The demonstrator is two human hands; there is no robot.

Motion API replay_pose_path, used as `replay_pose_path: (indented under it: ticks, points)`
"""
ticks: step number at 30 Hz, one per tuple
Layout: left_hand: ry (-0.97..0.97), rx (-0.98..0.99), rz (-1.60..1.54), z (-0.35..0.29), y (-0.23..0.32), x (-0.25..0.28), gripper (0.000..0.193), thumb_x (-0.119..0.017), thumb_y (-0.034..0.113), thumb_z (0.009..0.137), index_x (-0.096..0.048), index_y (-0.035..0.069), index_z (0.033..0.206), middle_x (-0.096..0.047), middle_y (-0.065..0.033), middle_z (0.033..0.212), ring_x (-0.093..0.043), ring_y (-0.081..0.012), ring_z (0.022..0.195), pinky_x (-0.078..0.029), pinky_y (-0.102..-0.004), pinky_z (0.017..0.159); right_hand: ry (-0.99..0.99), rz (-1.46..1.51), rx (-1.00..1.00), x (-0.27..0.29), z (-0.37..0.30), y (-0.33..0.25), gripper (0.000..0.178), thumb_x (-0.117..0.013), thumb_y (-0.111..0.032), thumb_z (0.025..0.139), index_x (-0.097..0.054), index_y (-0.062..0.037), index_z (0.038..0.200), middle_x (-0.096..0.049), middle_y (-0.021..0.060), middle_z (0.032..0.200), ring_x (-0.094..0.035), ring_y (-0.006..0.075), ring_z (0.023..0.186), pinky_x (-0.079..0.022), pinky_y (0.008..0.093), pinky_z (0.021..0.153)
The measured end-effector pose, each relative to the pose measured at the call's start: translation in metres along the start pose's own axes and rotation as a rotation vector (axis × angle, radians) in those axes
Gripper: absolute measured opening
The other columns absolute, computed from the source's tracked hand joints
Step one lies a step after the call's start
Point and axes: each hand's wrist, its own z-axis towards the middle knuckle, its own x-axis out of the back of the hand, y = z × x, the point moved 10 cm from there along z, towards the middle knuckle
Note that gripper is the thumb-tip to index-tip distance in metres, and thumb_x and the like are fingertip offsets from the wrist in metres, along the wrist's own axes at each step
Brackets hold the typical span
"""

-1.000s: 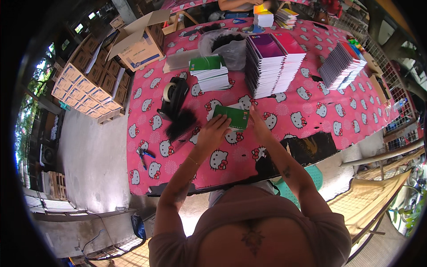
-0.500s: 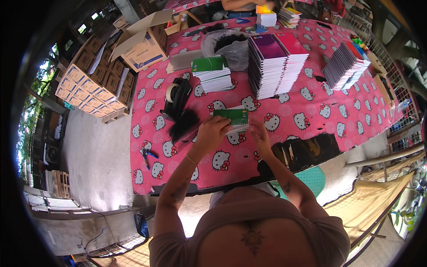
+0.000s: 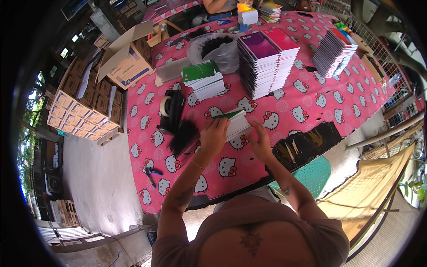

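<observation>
In front of me, a small notebook (image 3: 239, 126) with a green cover and white punched pages is tilted above the pink table. My left hand (image 3: 214, 135) grips its left end, fingers closed over the cover. At the right edge of the pages, my right hand (image 3: 259, 141) holds the corner between thumb and fingers. Just left of my left hand lie black wire binding combs (image 3: 183, 137), beside a black tape dispenser (image 3: 172, 111). Beyond the notebook stands a stack of green-covered notebooks (image 3: 203, 80).
Tall stacks of purple (image 3: 259, 66) and red notebooks (image 3: 284, 58) stand farther back, near a plastic bag of black wires (image 3: 218, 49). Blue-handled pliers (image 3: 152, 174) lie at the left. Torn black cardboard (image 3: 307, 144) covers the near right edge. Cartons (image 3: 84, 102) are piled left; another person (image 3: 218, 6) sits across.
The notebook has been tipped up so its white punched pages now face me. My right hand has closed in on its right edge. The whole view has shifted slightly.
</observation>
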Motion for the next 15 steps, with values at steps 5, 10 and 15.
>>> replay_pose_path:
  ticks: [5, 10, 15]
  points:
    - [-0.089, -0.092, -0.129, 0.004, 0.009, -0.005, 0.011, -0.061, 0.018, 0.094, -0.060, 0.007, 0.092, -0.064, -0.0089, 0.082, -0.064, -0.0309, 0.078, -0.052, -0.0436, 0.064, -0.071, -0.050, -0.052, -0.001, 0.024, 0.014, 0.037, -0.071, -0.013, 0.085, -0.062, -0.0006, 0.119, -0.062, 0.0182, 0.112, -0.065, 0.0336, 0.098, -0.051, 0.0388, 0.085]
    - [-0.004, 0.103, -0.230, -0.001, -0.011, -0.004, 0.014, -0.061, 0.021, 0.095, -0.062, 0.007, 0.097, -0.066, -0.0110, 0.086, -0.065, -0.0335, 0.078, -0.053, -0.0434, 0.065, -0.094, 0.114, -0.276, -0.007, 0.028, 0.043, 0.032, -0.070, -0.018, 0.087, -0.066, -0.0005, 0.114, -0.069, 0.0142, 0.090, -0.069, 0.0241, 0.084, -0.053, 0.0335, 0.075]
    - [0.023, 0.012, -0.168, -0.004, 0.006, -0.002, 0.017, -0.062, 0.019, 0.094, -0.062, 0.008, 0.106, -0.065, -0.0106, 0.086, -0.065, -0.0335, 0.080, -0.053, -0.0428, 0.067, -0.114, -0.002, -0.233, -0.002, 0.048, 0.030, 0.034, -0.067, -0.020, 0.090, -0.065, -0.0004, 0.119, -0.072, 0.0110, 0.085, -0.069, 0.0179, 0.081, -0.053, 0.0304, 0.074]
